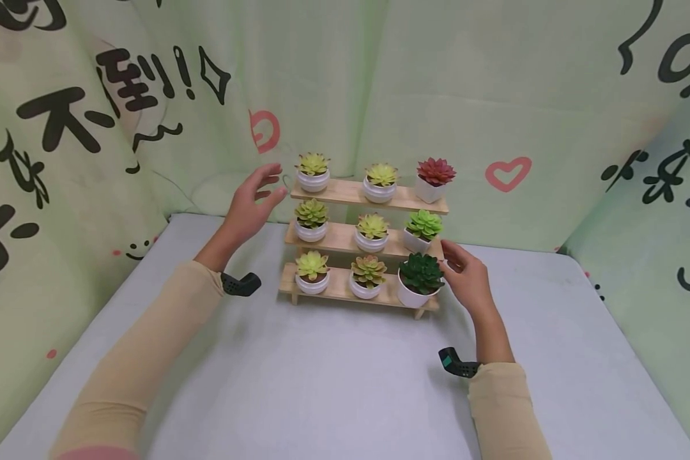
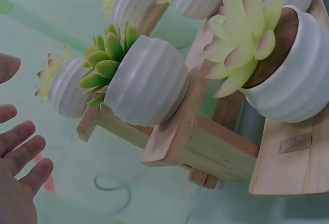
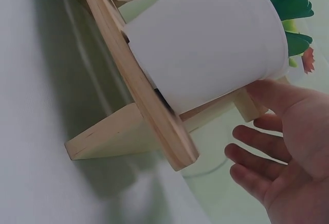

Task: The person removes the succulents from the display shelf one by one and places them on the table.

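Note:
A three-tier wooden stand (image 1: 342,237) holds several white pots of artificial succulents, three on each tier. My left hand (image 1: 247,207) is beside the top tier's left end, fingers spread and holding nothing; in the left wrist view the hand (image 2: 20,167) is apart from the pots. At the right end, my right hand (image 1: 468,278) is beside the dark green succulent (image 1: 421,273). In the right wrist view the right hand (image 3: 303,147) has its thumb close to that white pot (image 3: 211,44), fingers loosely extended; whether it touches is unclear.
The stand is on a white-covered table (image 1: 333,383). Behind and at both sides hangs a pale green curtain (image 1: 466,83) with dark lettering and pink hearts. A dark wrist device (image 1: 241,284) is on the left wrist, another (image 1: 457,364) on the right.

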`<move>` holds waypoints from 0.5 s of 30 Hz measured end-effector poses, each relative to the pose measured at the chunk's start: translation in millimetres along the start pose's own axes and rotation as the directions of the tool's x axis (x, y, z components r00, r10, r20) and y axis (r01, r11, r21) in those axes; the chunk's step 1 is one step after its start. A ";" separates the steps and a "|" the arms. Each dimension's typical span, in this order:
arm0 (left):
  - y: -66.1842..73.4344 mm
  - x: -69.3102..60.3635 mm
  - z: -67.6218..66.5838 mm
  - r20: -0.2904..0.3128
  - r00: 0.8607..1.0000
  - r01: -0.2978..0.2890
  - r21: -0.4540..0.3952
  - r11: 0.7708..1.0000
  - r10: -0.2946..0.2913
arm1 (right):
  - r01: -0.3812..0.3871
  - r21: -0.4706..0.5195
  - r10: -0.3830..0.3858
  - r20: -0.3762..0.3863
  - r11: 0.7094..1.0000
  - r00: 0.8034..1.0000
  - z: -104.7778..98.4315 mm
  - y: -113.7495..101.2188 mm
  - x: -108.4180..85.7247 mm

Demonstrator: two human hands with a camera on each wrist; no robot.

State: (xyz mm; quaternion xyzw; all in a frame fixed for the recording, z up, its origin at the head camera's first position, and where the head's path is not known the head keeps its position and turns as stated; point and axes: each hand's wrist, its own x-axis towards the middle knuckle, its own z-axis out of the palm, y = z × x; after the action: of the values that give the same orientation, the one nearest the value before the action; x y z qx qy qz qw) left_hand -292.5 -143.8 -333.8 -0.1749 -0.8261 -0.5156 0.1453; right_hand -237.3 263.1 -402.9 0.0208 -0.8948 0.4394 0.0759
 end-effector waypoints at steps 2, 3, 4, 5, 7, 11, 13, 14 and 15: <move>-1.2 2.4 1.9 0.008 1.000 0.004 -0.010 1.000 -0.004 | 0.000 -0.003 0.000 -0.004 1.000 1.000 0.0 1.7 -0.8; -1.4 3.5 2.7 0.012 1.000 0.009 -0.010 1.000 -0.009 | -0.001 -0.007 0.001 -0.005 1.000 1.000 0.1 2.4 -1.2; -1.1 4.4 3.2 0.016 1.000 0.013 -0.013 1.000 -0.012 | -0.001 -0.011 0.001 -0.007 1.000 1.000 0.2 3.1 -1.3; -0.8 5.4 3.5 0.019 1.000 0.018 -0.015 1.000 -0.018 | 0.000 -0.015 0.000 -0.011 1.000 1.000 0.3 3.5 -1.4; 0.1 7.5 3.8 0.022 0.999 0.032 -0.016 0.999 -0.031 | 0.003 -0.014 -0.003 -0.016 1.000 1.000 0.8 3.3 -0.8; 3.6 11.7 3.5 0.017 0.998 0.054 -0.030 0.998 -0.053 | -0.001 -0.003 0.001 -0.016 1.000 1.000 2.3 1.3 0.5; 3.8 14.2 4.7 0.021 0.998 0.060 -0.041 0.997 -0.060 | -0.006 0.001 0.006 -0.016 1.000 1.000 2.1 -0.2 0.2; 4.1 15.2 5.6 0.023 0.998 0.062 -0.046 0.997 -0.061 | -0.009 0.001 0.009 -0.017 1.000 1.000 1.7 -0.8 -0.1; 4.5 16.1 6.6 0.026 0.998 0.064 -0.048 0.997 -0.062 | -0.012 0.002 0.012 -0.017 1.000 1.000 1.1 -1.5 -0.5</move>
State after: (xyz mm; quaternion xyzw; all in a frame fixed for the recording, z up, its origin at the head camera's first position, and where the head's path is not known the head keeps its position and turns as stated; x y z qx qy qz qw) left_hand -305.4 -133.8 -326.3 -0.1586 -0.8200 -0.5379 0.1145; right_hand -236.8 261.3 -402.5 0.0118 -0.8938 0.4409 0.0809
